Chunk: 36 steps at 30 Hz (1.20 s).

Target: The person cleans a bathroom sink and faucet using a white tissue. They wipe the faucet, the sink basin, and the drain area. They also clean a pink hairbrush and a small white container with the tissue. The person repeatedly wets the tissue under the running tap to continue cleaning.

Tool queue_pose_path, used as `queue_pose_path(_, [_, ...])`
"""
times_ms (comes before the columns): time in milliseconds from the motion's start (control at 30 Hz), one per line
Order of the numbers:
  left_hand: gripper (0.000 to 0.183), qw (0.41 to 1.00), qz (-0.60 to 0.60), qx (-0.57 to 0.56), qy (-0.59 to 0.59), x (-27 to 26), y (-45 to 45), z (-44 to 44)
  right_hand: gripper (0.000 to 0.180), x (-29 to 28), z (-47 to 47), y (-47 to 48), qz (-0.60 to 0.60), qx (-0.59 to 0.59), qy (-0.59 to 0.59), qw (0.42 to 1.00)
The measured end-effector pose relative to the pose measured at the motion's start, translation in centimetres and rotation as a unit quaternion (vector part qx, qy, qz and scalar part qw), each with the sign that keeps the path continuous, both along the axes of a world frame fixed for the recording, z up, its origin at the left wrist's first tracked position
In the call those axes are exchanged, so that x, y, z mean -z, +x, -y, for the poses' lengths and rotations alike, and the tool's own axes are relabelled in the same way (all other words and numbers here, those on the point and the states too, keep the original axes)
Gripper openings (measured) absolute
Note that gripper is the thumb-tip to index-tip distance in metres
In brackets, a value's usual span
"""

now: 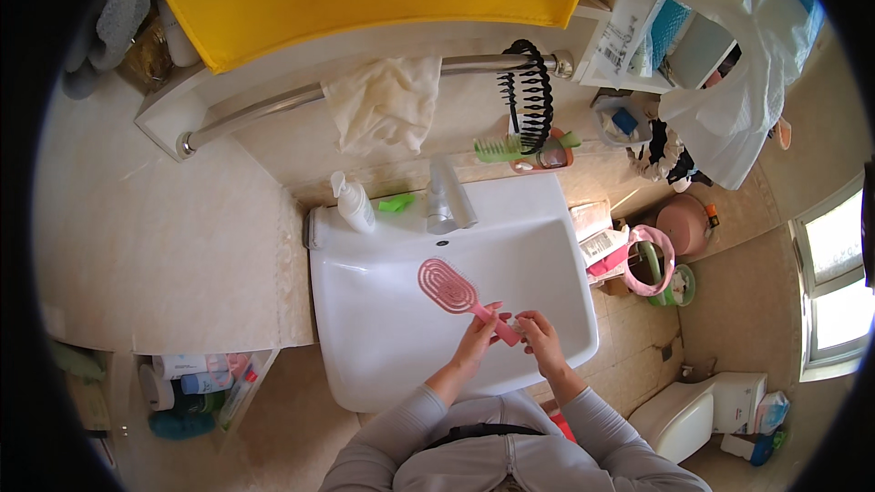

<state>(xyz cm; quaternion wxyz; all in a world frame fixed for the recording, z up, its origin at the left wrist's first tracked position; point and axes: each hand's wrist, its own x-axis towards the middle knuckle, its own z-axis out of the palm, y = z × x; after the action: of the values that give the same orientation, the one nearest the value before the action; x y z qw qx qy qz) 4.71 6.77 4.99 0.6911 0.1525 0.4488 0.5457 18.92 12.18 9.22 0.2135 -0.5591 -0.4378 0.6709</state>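
Observation:
Over the front part of a white ceramic washbasin [389, 348], my left hand [476, 339] grips a pink vented hairbrush [448, 285] by its handle. The brush head points away from me and to the left, with its bristles partly showing along the far edge. Close to the handle's end, my right hand [541, 342] pinches a small whitish wad [518, 326], perhaps tissue; the fingers hide much of it. A chrome faucet [448, 201] stands at the back of the basin.
Behind the basin are a white pump bottle [353, 203] and a bright green object [396, 203]. A metal rail [472, 65] carries a cream cloth [386, 102] and a black toothed headband [536, 99]. A white plastic bag [731, 96] hangs at right, above a toilet [677, 424].

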Motion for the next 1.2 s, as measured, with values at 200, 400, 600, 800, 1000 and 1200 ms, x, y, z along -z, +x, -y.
queue_pose_path(200, [0.052,0.999,0.008,0.049,0.007,1.0,2.9,-4.2,0.025,0.4,-0.8,2.7,-0.068,0.017,-0.022,0.997])
queue_pose_path(400, [0.059,0.997,-0.005,0.077,0.015,1.6,2.2,-9.4,0.025,2.4,-3.4,1.2,-0.109,0.099,0.011,0.989])
queue_pose_path(600, [0.046,0.996,-0.062,0.056,0.012,3.1,-1.2,-13.0,0.028,3.4,-8.3,-1.8,-0.065,0.092,0.079,0.991])
queue_pose_path(800, [0.052,0.994,-0.042,-0.089,-0.057,2.6,-3.9,-12.5,0.037,4.1,-12.0,-1.6,-0.004,0.093,0.098,0.991])
queue_pose_path(1000, [0.052,0.988,-0.029,-0.139,-0.057,2.1,-4.7,-12.9,0.035,5.1,-15.9,-1.2,-0.047,0.135,0.120,0.982])
queue_pose_path(1200, [0.040,0.995,0.016,-0.092,-0.041,1.6,-1.9,-14.3,0.038,2.6,-14.5,-2.3,-0.052,-0.019,0.091,0.994])
